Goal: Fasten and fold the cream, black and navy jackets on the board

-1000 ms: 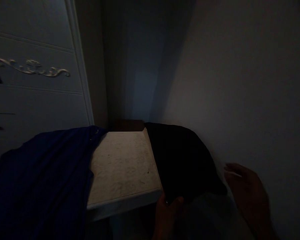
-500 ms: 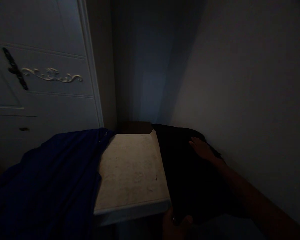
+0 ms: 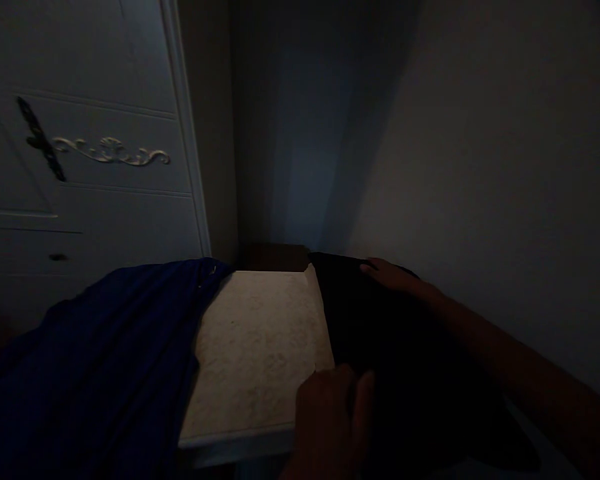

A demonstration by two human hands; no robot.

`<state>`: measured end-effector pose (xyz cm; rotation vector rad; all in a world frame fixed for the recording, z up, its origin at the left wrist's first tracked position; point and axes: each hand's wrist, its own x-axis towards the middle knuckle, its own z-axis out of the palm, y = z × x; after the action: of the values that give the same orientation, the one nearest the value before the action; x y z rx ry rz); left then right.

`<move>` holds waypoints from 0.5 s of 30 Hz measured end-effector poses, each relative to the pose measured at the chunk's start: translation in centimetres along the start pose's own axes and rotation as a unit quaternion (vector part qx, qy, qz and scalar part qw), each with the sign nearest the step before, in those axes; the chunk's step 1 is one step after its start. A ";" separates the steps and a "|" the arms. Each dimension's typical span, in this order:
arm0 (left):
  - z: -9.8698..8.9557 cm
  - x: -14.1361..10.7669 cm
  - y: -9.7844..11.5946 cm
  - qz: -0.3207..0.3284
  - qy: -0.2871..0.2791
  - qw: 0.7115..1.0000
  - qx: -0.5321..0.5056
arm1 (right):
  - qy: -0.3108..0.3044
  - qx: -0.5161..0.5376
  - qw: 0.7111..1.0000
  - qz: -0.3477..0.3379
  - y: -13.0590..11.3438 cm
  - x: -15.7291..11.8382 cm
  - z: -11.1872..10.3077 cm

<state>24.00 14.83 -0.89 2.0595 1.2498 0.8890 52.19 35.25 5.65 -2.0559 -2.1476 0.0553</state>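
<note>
A black cloth (image 3: 405, 380), probably a garment, is draped over the right part of a pale ironing-board-like table top (image 3: 255, 347). At its near left edge, my left hand (image 3: 327, 413) is closed with the fingers curled against the fabric. Toward the far edge lies my right hand (image 3: 393, 275), fingers stretched out over the black fabric, thumb apart. Darkness hides the cloth's folds and part of the fingertips. A dark blue cloth (image 3: 95, 360) hangs over the left side of the same surface.
A white wardrobe door (image 3: 125, 227) with a dark handle (image 3: 41, 140) and scroll ornament (image 3: 111, 152) stands at the left. Behind the table top is a brown surface (image 3: 273, 256). A plain wall (image 3: 490, 167) rises close on the right. The room is dim.
My left hand has risen from the near corner onto the table's right edge. My right hand has slid left and slightly farther away along the black cloth. The black cloth's near edge has shifted.
</note>
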 end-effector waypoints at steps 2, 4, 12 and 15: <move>1.2 2.9 0.7 0.137 0.053 0.988 0.056 | 0.022 -0.011 0.999 -0.047 -2.2 2.4 0.0; 3.1 5.0 0.7 0.222 0.048 0.969 0.100 | 0.036 -0.032 0.997 -0.056 -4.1 4.7 0.4; 6.3 5.2 -1.9 0.191 -0.051 0.978 0.070 | -0.059 -0.052 0.997 -0.014 -6.2 9.5 5.9; 6.3 4.8 -2.5 0.188 -0.050 0.979 0.061 | -0.099 -0.049 0.994 0.008 -6.0 9.7 8.2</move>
<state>29.20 19.42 -5.44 2.4566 0.8956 0.8746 44.74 45.29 -0.62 -2.2062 -2.2909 0.1646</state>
